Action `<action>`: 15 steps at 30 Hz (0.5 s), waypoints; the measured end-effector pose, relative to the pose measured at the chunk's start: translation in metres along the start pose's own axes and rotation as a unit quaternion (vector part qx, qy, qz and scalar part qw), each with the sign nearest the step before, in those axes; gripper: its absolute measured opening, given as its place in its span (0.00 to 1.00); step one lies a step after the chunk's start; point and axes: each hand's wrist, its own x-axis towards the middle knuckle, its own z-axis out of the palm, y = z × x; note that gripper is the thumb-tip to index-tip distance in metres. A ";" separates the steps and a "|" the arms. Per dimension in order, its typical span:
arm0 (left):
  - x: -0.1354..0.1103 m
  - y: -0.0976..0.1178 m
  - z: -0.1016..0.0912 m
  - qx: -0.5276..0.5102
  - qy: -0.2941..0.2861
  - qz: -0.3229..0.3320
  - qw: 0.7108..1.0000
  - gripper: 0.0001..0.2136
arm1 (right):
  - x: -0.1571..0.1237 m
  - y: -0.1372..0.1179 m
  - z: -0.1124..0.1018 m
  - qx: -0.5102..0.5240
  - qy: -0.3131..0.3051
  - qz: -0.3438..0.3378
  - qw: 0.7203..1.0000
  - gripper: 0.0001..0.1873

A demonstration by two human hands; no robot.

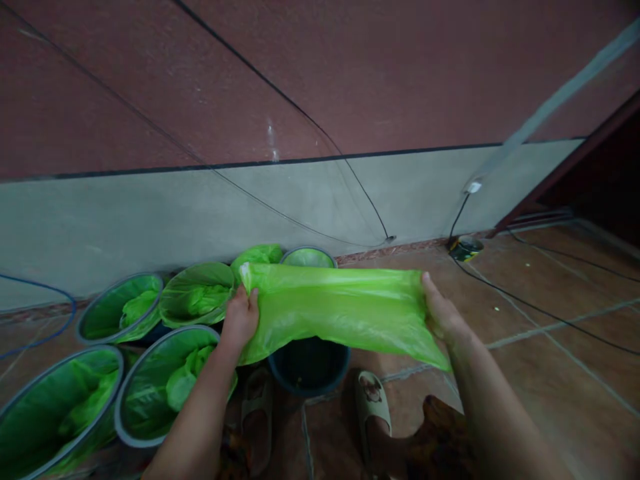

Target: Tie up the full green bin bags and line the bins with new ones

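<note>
I hold a bright green plastic bag (pixel 335 310) stretched flat between both hands, above a dark, unlined bin (pixel 309 369) on the floor. My left hand (pixel 240 319) pinches the bag's left edge with closed fingers. My right hand (pixel 440 310) grips its right edge. Below the bag my feet in sandals (pixel 371 399) stand on either side of the dark bin.
Several grey-rimmed bins lined with green bags (pixel 165 380) crowd the floor at the left, along the grey and maroon wall (pixel 320 100). Black cables (pixel 525 303) cross the brown tiled floor at the right, near a small device (pixel 465 248) by the wall. A dark doorway (pixel 610 167) opens at far right.
</note>
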 end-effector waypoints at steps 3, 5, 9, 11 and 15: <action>0.004 -0.005 -0.004 0.012 0.022 -0.007 1.000 0.15 | -0.009 -0.005 -0.002 0.051 -0.138 0.136 0.980 0.38; 0.006 -0.007 -0.005 0.028 0.029 -0.023 0.999 0.14 | -0.015 -0.006 -0.003 0.038 -0.171 0.165 0.971 0.31; 0.008 -0.009 -0.005 0.038 0.046 -0.045 0.997 0.13 | -0.021 -0.004 0.000 0.035 -0.232 0.125 0.964 0.29; 0.009 -0.009 -0.006 0.029 0.047 -0.047 0.997 0.13 | -0.021 -0.004 0.002 0.054 -0.226 0.093 0.968 0.30; 0.010 -0.009 -0.012 -0.010 0.027 -0.062 0.998 0.14 | -0.013 0.003 0.003 0.071 -0.140 0.074 0.985 0.24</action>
